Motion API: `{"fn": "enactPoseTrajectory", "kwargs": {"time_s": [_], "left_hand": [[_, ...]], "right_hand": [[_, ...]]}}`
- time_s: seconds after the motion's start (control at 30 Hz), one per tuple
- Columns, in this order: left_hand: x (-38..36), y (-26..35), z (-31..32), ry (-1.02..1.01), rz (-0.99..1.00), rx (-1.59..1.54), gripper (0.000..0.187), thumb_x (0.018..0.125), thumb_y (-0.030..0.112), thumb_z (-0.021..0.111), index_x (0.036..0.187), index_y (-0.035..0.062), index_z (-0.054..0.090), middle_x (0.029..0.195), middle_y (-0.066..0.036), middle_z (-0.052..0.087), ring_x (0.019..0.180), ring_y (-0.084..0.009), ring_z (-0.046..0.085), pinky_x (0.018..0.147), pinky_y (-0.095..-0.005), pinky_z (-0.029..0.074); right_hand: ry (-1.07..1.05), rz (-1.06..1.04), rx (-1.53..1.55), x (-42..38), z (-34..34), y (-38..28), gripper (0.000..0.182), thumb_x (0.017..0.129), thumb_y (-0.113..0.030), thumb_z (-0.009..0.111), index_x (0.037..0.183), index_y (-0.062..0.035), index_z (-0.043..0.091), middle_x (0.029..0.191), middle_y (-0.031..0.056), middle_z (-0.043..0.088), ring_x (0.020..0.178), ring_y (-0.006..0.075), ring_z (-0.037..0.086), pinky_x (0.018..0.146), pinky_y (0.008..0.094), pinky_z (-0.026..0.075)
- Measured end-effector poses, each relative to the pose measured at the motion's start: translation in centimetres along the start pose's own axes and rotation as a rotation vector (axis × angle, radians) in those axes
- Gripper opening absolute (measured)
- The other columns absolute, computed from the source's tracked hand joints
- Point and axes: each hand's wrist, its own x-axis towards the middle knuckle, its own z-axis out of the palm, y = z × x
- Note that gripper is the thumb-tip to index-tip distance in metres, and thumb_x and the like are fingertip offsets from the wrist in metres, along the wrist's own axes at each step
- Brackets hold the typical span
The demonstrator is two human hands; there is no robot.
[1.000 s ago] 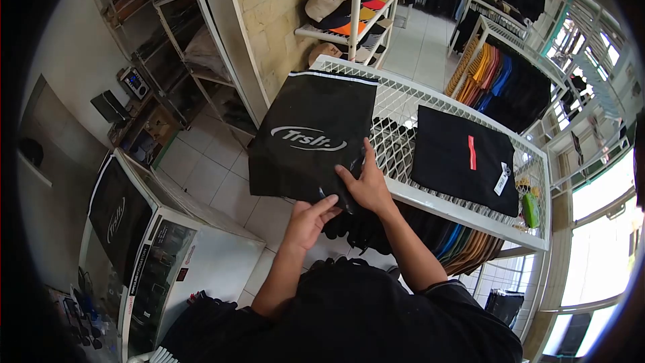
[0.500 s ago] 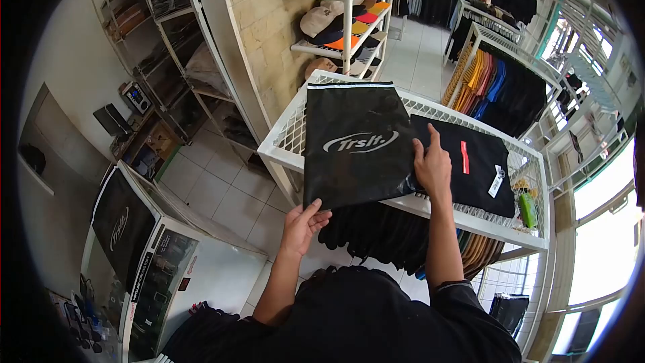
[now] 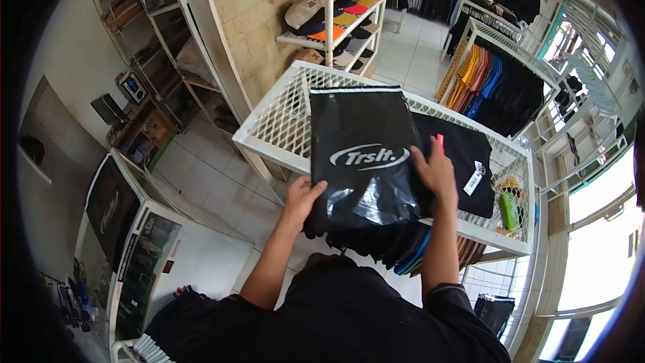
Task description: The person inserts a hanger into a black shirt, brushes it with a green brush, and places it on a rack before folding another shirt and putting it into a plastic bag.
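A black plastic mailer bag (image 3: 359, 117) with a white "Trslt." print lies over the mesh top, its near part bulging and shiny. My left hand (image 3: 302, 200) pinches its left edge, thumb on top. At the opposite edge, my right hand (image 3: 438, 173) is closed on the bag with its thumb on the front; its other fingers are partly hidden. Beside it lies a folded black garment (image 3: 463, 140), partly covered by the bag and my right hand. A white hang tag (image 3: 474, 179) and a red strip (image 3: 440, 140) show on the garment.
The white mesh rack (image 3: 265, 117) holds a green packet (image 3: 509, 212) at its right end, with clothes hanging underneath. Caps (image 3: 306, 15) fill a shelf behind it. At lower left stands a white cabinet (image 3: 208, 249). More clothes racks (image 3: 517, 87) stand farther back.
My left hand has moved up along the bag's left edge. My right hand has closed on the right edge, and the bag's near end has come toward me and bulges more. The view has shifted slightly.
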Motion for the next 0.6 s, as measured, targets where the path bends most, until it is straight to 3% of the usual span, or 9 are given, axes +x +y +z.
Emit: {"fn": "enactPoseTrajectory", "kwargs": {"time_s": [0.1,0.2,0.27,0.33,0.4,0.43,0.5,0.6], "left_hand": [[-1.1,0.5,-0.4,0.027,-0.001,0.012,0.037,0.092,0.017,0.079,0.119,-0.0005,0.061,0.098,-0.011,0.075,0.083,-0.0160,0.072,0.071,-0.0284,0.058],[-2.8,2.2,-0.9,-0.103,-0.129,0.062,0.038,0.092,0.019,0.079,0.118,-0.0008,0.060,0.099,-0.011,0.074,0.084,-0.0166,0.072,0.072,-0.0295,0.059],[-2.1,2.4,-0.7,0.000,-0.119,-0.031,0.040,0.093,0.023,0.078,0.120,-0.0016,0.060,0.101,-0.010,0.074,0.085,-0.0165,0.072,0.074,-0.0289,0.059],[0.2,1.3,-1.1,0.030,-0.101,-0.086,0.041,0.095,0.027,0.076,0.121,-0.0023,0.062,0.103,-0.011,0.073,0.087,-0.0157,0.072,0.075,-0.0278,0.058],[1.3,1.2,-0.9,0.097,-0.046,-0.062,0.040,0.096,0.025,0.075,0.121,-0.0031,0.063,0.104,-0.011,0.073,0.088,-0.0149,0.071,0.078,-0.0273,0.056],[1.2,1.3,-0.6,0.128,0.015,-0.040,0.035,0.097,0.025,0.073,0.116,-0.0036,0.066,0.103,-0.011,0.073,0.088,-0.0146,0.070,0.078,-0.0277,0.055],[1.0,2.2,-0.7,0.094,0.007,-0.055,0.035,0.097,0.025,0.073,0.115,-0.0043,0.068,0.103,-0.010,0.073,0.088,-0.0144,0.069,0.078,-0.0279,0.055],[1.9,2.0,-1.7,0.092,0.016,-0.039,0.035,0.098,0.027,0.072,0.113,-0.0044,0.071,0.101,-0.008,0.073,0.088,-0.0135,0.068,0.077,-0.0284,0.053]], "right_hand": [[0.010,-0.091,-0.009,-0.7,1.2,0.7,0.085,0.094,-0.057,0.066,0.150,0.0022,0.043,0.121,0.0355,0.066,0.116,0.0496,0.064,0.099,0.0514,0.051],[-0.036,-0.108,0.018,-3.0,-0.2,-0.2,0.089,0.091,-0.057,0.069,0.151,0.0035,0.042,0.121,0.0351,0.067,0.116,0.0487,0.065,0.101,0.0501,0.051],[-0.107,0.140,0.100,-2.4,-0.8,-1.3,0.092,0.089,-0.056,0.071,0.152,0.0040,0.042,0.118,0.0341,0.068,0.116,0.0479,0.065,0.102,0.0491,0.051],[-0.022,0.091,0.081,-1.3,1.0,-0.6,0.086,0.091,-0.054,0.071,0.149,0.0040,0.045,0.114,0.0335,0.069,0.114,0.0476,0.066,0.100,0.0490,0.051],[0.009,0.064,0.075,-0.8,1.3,-1.2,0.070,0.093,-0.053,0.069,0.134,0.0030,0.061,0.106,0.0306,0.072,0.107,0.0456,0.069,0.095,0.0471,0.053],[0.007,0.050,0.070,-0.7,1.5,-1.4,0.070,0.093,-0.053,0.069,0.134,0.0030,0.061,0.106,0.0306,0.072,0.107,0.0456,0.069,0.095,0.0471,0.053],[0.005,0.052,0.185,-0.7,1.9,-1.5,0.056,0.095,-0.050,0.067,0.114,0.0028,0.071,0.096,0.0271,0.074,0.097,0.0431,0.072,0.088,0.0451,0.055],[0.033,0.014,0.153,-0.5,2.8,-3.4,0.050,0.097,-0.046,0.066,0.103,0.0031,0.072,0.087,0.0246,0.072,0.086,0.0403,0.072,0.080,0.0439,0.054]]}}
